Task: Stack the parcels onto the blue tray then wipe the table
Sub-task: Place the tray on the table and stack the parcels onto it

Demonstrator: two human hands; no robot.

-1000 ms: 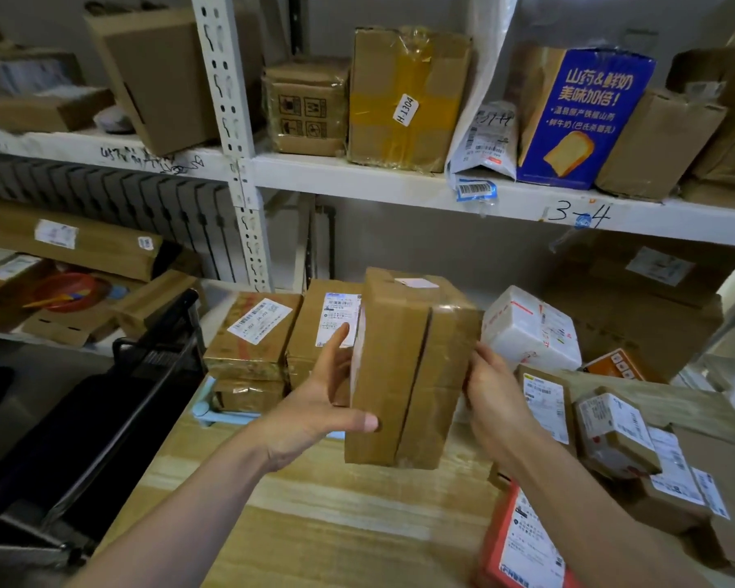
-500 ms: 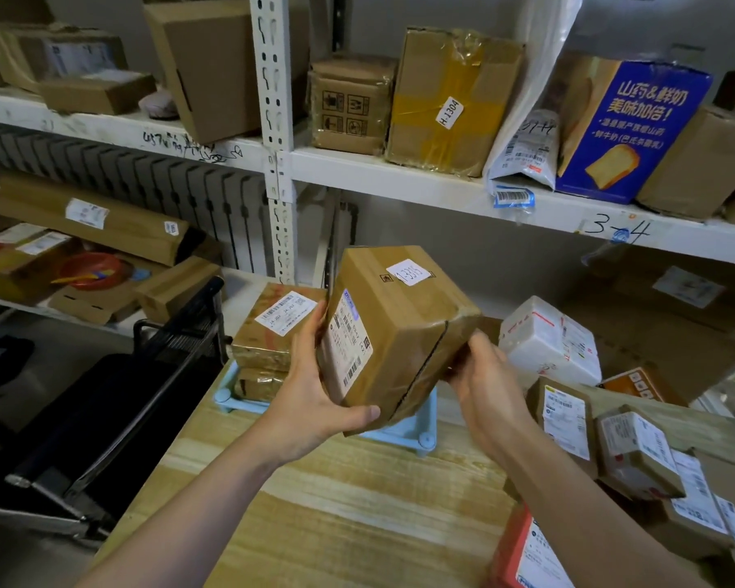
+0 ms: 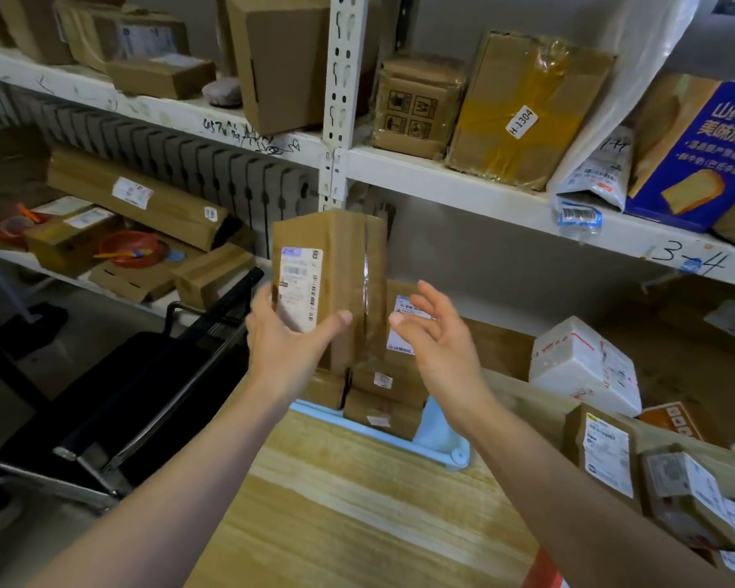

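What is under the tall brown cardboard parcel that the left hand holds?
Smaller brown parcels stacked on the light blue tray lie under the tall brown cardboard parcel. The left hand covers part of them.

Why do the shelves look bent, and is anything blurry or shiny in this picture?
In the head view, the wide-angle lens bows the white metal shelf near the frame's edges; the open right hand is slightly motion-blurred, as is the label on the tall brown cardboard parcel gripped by the left hand; clear tape on that parcel shows a thin glare streak; lighting is dim and soft.
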